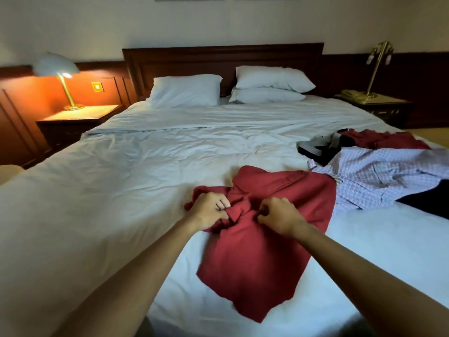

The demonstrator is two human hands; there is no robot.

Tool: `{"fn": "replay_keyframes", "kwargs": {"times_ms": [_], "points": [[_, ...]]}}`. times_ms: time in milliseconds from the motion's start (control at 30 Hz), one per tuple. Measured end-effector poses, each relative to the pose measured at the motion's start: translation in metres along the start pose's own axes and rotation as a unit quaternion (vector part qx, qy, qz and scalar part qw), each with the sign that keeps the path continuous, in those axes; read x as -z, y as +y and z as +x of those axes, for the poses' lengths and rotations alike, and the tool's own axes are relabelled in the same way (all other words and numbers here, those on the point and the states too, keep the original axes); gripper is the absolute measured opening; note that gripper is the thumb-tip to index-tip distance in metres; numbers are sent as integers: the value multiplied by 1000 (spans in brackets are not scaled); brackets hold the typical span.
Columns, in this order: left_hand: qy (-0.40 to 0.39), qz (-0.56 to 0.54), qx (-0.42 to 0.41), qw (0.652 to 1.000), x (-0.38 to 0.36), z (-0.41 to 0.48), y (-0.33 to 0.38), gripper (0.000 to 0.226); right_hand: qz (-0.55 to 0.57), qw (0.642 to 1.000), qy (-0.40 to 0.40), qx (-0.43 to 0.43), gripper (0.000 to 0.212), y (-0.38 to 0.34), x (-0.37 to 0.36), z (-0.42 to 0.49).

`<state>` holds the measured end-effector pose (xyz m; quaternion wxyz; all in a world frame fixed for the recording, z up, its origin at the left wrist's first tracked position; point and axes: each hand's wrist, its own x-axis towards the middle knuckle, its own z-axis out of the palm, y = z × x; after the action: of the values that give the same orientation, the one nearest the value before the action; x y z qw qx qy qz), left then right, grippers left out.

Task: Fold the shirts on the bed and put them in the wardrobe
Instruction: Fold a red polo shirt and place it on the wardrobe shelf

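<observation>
1. Our red shirt point(262, 251) lies on the near right part of the bed point(109, 190), directly under both hands
2. Our left hand point(209, 210) pinches bunched cloth at mid-shirt. Our right hand point(281, 215) is curled on a fold just beside it, and both are equally near
3. The shirt's long axis runs from us toward the headboard point(223, 59), with the hem pointing at us (the collar is lost in the bunching, so we cannot place it)
4. We judge the next pull goes sideways, across that axis, to flatten it
5. The checked shirt point(379, 176) waits at the right, touching the red one's far edge
</observation>
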<state>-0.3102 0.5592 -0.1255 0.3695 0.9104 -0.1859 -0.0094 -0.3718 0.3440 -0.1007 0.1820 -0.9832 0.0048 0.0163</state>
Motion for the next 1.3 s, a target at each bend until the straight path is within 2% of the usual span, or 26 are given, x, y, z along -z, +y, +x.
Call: {"fn": "replay_keyframes", "kwargs": {"times_ms": [67,167,233,300,333,400,467,533,633,700,733,767,867,933,1067,1133,1167,1233,1267,1300], "points": [[25,-29,4,999,12,-2,3,32,48,998,25,12,9,7,15,4],[76,-79,-10,994,32,3,10,30,119,988,101,3,17,14,44,4],[113,-126,-21,985,47,9,20,25,238,958,152,-39,26,19,63,8],[136,-158,-40,977,58,16,37,24,389,903,169,-67,32,16,82,14],[144,-158,-53,975,63,21,46,25,427,883,181,-76,34,12,91,16],[154,-155,-76,973,72,29,63,28,450,865,206,-79,36,2,106,17],[131,-217,-75,964,80,34,75,26,451,862,224,-54,34,-7,117,15],[100,-282,-68,952,84,35,83,23,400,887,228,17,37,-8,127,11],[153,-275,-90,945,91,38,83,26,118,960,229,112,61,4,143,7],[204,-222,-105,948,101,35,76,20,-63,966,208,140,59,13,151,5],[209,-178,-122,954,106,33,71,16,-110,962,192,158,54,17,154,3],[197,-111,-147,963,111,30,68,22,-140,958,177,176,49,21,155,3],[128,104,-175,971,120,21,72,51,-172,947,162,215,34,25,157,7],[118,166,-180,962,125,23,75,65,-153,954,150,212,26,23,159,12],[110,294,-190,930,109,26,55,107,-81,975,117,173,14,33,153,38],[98,352,-204,908,73,17,40,106,-86,979,120,142,12,42,135,51],[77,377,-217,897,53,11,30,99,-106,979,125,120,19,44,122,54],[31,418,-228,879,22,2,8,81,-177,967,164,80,50,46,92,54],[15,417,-217,883,12,-1,-2,71,-205,956,189,88,61,44,78,51],[12,403,-204,892,7,-2,-8,59,-218,946,209,116,63,39,66,46]]}}
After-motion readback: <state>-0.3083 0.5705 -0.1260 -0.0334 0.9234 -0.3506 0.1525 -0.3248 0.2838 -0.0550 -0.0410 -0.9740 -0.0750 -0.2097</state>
